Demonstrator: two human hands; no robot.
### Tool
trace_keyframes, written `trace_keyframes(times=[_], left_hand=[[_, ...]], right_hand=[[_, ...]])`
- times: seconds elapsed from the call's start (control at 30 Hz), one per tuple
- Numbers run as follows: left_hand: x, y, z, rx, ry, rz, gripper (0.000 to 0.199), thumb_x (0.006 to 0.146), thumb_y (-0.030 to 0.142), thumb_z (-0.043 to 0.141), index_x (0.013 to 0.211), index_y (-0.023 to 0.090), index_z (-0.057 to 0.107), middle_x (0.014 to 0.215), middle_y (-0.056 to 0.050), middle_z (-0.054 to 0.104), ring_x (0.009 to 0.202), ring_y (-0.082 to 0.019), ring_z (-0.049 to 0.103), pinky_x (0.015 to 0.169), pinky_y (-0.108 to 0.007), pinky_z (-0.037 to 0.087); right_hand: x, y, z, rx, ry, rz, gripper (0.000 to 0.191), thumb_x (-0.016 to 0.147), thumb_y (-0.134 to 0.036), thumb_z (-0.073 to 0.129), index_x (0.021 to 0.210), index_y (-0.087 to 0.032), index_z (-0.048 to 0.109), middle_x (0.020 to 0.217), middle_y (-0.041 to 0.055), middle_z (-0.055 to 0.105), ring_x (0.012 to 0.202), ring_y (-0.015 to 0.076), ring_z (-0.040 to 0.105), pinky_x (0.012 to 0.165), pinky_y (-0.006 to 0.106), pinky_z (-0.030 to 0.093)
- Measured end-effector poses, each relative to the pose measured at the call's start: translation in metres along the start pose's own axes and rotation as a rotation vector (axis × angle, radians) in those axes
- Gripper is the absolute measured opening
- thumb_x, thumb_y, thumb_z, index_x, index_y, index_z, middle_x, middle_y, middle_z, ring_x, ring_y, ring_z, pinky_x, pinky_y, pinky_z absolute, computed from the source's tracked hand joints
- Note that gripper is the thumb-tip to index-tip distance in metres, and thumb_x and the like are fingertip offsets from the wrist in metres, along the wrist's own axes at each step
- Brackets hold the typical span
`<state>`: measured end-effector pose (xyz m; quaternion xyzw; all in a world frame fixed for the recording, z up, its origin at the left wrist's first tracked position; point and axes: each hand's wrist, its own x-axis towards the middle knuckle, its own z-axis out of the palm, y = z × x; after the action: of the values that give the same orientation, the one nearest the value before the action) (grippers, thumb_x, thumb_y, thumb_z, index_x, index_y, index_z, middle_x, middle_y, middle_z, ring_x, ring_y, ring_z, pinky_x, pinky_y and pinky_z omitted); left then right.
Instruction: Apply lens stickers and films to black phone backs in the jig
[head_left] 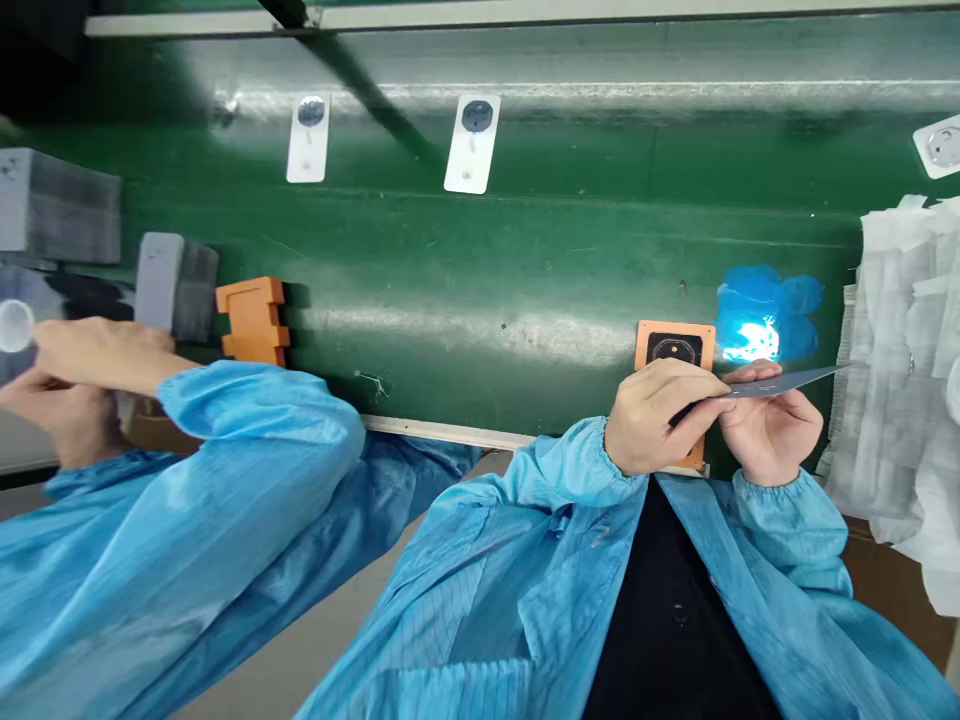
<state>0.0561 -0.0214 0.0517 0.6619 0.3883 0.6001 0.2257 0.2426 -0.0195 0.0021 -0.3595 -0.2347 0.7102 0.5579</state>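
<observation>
One thin, flat, dark-grey sheet [787, 382] is held up near the worktop's front edge, seen almost edge-on, its tip pointing right towards a layered heap of translucent white sheets [904, 370]. The left hand [664, 412] pinches its near end, thumb against bent fingers with the sheet between them. The right hand [772, 425] is palm-up and half unfolded beside it, fingers behind the sheet (whether they grip or merely steady, I cannot tell).

Just beyond the left hand, and partly hidden by it, sits a square orange frame with a black insert [675, 345]; a glossy blue pad [765, 315] lies close to its right side. Leftwards, a broad stretch of green worktop [480, 290] runs to a notched orange block [255, 320]. A co-worker's blue sleeve [262, 430] overlaps the worktop's edge there, well apart from both hands.
</observation>
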Motion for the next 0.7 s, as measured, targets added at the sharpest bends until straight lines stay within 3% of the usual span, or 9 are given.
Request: trace_keyframes(times=[0.1,0.2,0.37,0.53,0.7], left_hand=[[-0.001,0.0,0.005,0.078,0.052,0.087,0.007,0.095,0.018,0.074,0.099,0.017,0.068,0.091,-0.003,0.078,0.084,-0.015,0.076,0.078,-0.029,0.063],[0.0,0.0,0.008,0.122,0.074,0.159,0.006,0.096,0.02,0.072,0.099,0.017,0.068,0.09,-0.003,0.077,0.082,-0.015,0.074,0.075,-0.029,0.061],[0.003,0.0,0.009,0.192,0.089,0.212,0.008,0.099,0.02,0.065,0.093,0.016,0.066,0.085,-0.004,0.075,0.08,-0.016,0.072,0.074,-0.03,0.058],[0.002,0.001,0.01,0.21,0.059,0.177,0.013,0.101,0.017,0.058,0.091,0.016,0.065,0.084,-0.004,0.074,0.078,-0.016,0.07,0.073,-0.03,0.056],[0.002,0.001,0.01,0.084,0.069,0.145,0.005,0.099,0.02,0.067,0.097,0.016,0.068,0.087,-0.003,0.076,0.082,-0.015,0.071,0.077,-0.03,0.057]], right_hand=[[-0.002,-0.001,0.016,0.327,0.135,0.12,0.021,0.075,-0.019,0.075,0.091,-0.027,0.064,0.084,-0.0024,0.07,0.087,0.0151,0.07,0.084,0.029,0.065],[-0.002,-0.001,0.023,0.391,0.139,0.164,0.029,0.069,-0.018,0.079,0.091,-0.026,0.062,0.082,-0.0027,0.068,0.084,0.0144,0.069,0.081,0.027,0.066],[-0.002,0.0,0.028,0.267,0.072,0.123,0.034,0.065,-0.028,0.088,0.091,-0.025,0.066,0.088,-0.0012,0.066,0.089,0.0138,0.067,0.085,0.025,0.063],[-0.004,0.005,0.04,-0.002,0.009,-0.074,0.032,0.066,-0.037,0.094,0.085,-0.03,0.07,0.08,-0.003,0.061,0.079,0.0145,0.062,0.078,0.03,0.061],[-0.002,0.007,0.042,-0.126,-0.053,-0.243,0.03,0.071,-0.038,0.095,0.078,-0.031,0.067,0.071,-0.0054,0.056,0.07,0.0131,0.056,0.068,0.028,0.055]])
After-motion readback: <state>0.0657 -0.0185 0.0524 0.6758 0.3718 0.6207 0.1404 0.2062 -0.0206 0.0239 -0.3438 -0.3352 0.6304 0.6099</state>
